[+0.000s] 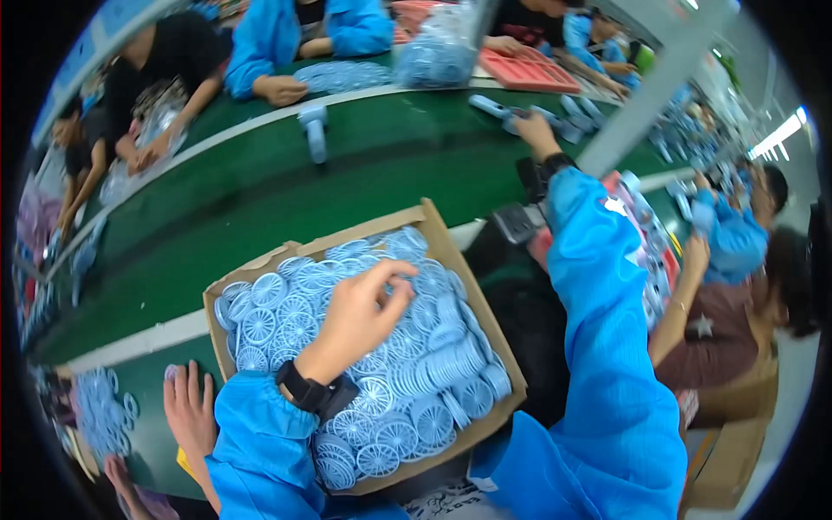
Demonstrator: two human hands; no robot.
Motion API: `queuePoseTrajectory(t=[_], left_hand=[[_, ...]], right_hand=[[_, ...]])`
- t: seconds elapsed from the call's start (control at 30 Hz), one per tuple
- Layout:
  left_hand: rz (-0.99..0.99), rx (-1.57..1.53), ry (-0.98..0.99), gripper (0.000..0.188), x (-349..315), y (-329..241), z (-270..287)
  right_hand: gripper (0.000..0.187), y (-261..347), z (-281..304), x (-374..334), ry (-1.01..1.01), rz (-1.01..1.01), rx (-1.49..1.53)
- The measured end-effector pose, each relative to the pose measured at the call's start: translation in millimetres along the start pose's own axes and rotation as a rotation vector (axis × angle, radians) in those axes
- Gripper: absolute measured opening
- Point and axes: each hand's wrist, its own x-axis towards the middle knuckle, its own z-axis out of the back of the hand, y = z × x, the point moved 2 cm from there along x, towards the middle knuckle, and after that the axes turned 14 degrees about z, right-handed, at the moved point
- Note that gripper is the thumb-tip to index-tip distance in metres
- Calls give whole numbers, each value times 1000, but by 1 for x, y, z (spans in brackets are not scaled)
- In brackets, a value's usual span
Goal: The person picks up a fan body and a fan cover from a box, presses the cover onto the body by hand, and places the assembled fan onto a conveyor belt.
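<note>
Grip: left hand (360, 310) half-curled above discs (260, 325), can't tell if pinching any; right hand (537, 134) at blue parts (491, 107) near belt's (390, 165) far edge, pinch unclear to me. Discs fill box (472, 295) by belt's near edge. Pole (641, 100) slants beside my right wrist; red tray (530, 71) past far edge. Right arm outstretched, left bent.

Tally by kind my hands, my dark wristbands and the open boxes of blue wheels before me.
Left hand and right hand: 2
Dark wristbands: 2
Open cardboard box: 1
Total: 5
The blue wheels overlap too much to count.
</note>
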Motion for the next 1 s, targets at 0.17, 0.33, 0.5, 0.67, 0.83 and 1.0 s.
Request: queuePoseTrajectory(t=[0.17,0.33,0.5,0.67,0.83,1.0], left_hand=[[111,-111,-1,23,-12,-3,-4],[46,-86,-78,19,-12,10,-9],[49,-36,14,16,-14,5,-10],[35,-76,-91,14,-14,18,-17],[-117,-54,-380,24,-3,19,-9],[-269,-46,-465,46,0,8,5]], right_hand=[[82,-89,-39,16,-219,103,25],[47,-100,-62,17,-152,166,395],[58,-96,-47,30,-337,21,277],[58,83,2,-7,-90,141,359],[61,252,92,-106,292,607,444],[74,336,85,-204,774,1113,795]])
